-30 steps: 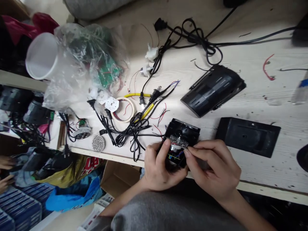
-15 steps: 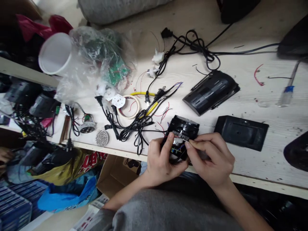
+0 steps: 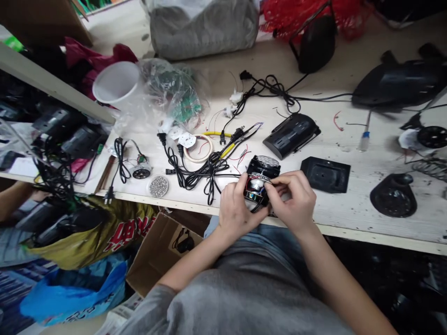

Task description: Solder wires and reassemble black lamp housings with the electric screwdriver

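Note:
Both my hands hold a small black lamp module [image 3: 260, 179] with coloured wires at the near edge of the white workbench [image 3: 366, 223]. My left hand [image 3: 235, 209] is wrapped round its left side. My right hand [image 3: 291, 200] grips its right side, with fingertips pinched on the clear ring at its top. A tangle of black power cords [image 3: 199, 172] lies just left of the module.
A black housing [image 3: 291, 135] and a flat black cover [image 3: 326, 174] lie behind my right hand. Farther right sits a round black base [image 3: 394, 195]. Tape roll [image 3: 199, 149], plastic bag of circuit boards [image 3: 174, 95], white cup [image 3: 117, 83] stand left. Cardboard box [image 3: 160, 251] below.
The view has pulled back and tilted up, showing more of the bench. My hands stay on the module, drawn slightly closer together near the bench edge.

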The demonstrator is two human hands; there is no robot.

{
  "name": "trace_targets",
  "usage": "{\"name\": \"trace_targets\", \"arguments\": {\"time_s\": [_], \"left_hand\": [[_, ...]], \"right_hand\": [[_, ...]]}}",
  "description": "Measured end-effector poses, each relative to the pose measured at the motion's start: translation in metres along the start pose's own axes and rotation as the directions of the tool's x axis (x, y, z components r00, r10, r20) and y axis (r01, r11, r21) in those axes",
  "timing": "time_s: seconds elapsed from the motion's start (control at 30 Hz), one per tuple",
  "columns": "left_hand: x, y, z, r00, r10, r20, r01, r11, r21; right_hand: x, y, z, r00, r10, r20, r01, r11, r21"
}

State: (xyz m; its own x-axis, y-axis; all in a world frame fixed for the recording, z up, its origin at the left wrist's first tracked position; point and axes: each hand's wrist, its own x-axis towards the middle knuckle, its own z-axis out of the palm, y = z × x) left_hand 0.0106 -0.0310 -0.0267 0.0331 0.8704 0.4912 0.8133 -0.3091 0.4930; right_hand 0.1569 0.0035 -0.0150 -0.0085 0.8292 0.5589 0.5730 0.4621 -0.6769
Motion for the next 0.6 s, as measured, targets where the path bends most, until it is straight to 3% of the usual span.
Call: {"name": "trace_targets", "arguments": {"time_s": [0.23,0.47,0.6], "left_hand": [[-0.0014,-0.0024,0.0013,0.999,0.027,-0.022,-0.028,0.999,-0.026],[0.0029,-0.0009,-0.0024,0.992,-0.07,-0.108,0.056,0.99,-0.128],[0.0066,0.0009,-0.0048,0.989,-0.111,-0.101,0.094,0.983,-0.157]], "right_hand": [[-0.0013,0.0004,0.0016,0.998,0.048,0.029,-0.049,0.997,0.052],[-0.0013,0.0033,0.0009,0.997,0.078,0.023,-0.08,0.99,0.116],[-0.0016,0.0038,-0.0006,0.998,0.063,0.001,-0.063,0.99,0.13]]}}
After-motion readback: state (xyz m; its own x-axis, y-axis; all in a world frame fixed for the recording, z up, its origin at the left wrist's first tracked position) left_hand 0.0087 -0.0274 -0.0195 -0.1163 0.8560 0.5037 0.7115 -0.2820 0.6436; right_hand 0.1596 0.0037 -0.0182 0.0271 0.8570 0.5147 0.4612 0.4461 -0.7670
